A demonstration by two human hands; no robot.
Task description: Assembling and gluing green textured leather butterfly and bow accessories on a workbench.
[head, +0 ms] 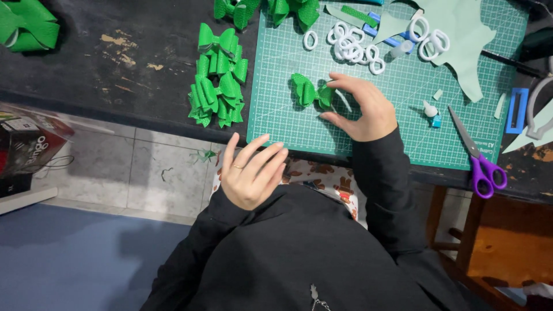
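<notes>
Right hand (pixel 363 109): fingers pinched on the bow (pixel 311 92), steadying it on the mat (pixel 276 115).
Left hand (pixel 250 170): empty, fingers loosely apart, off the surface (pixel 115 63).

Dark boxy package (pixel 20 151) with red corner and white lettering | far left edge, on pale ledge (pixel 23 198) | well apart from left hand (pixel 250 173) fingertips (pixel 262 141), level with them | partly cut off | no screens or signs seen

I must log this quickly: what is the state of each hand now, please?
Left hand: open, fingers spread, holding nothing, off the table edge.
Right hand: fingers pinching the green bow on the cutting mat.
</notes>
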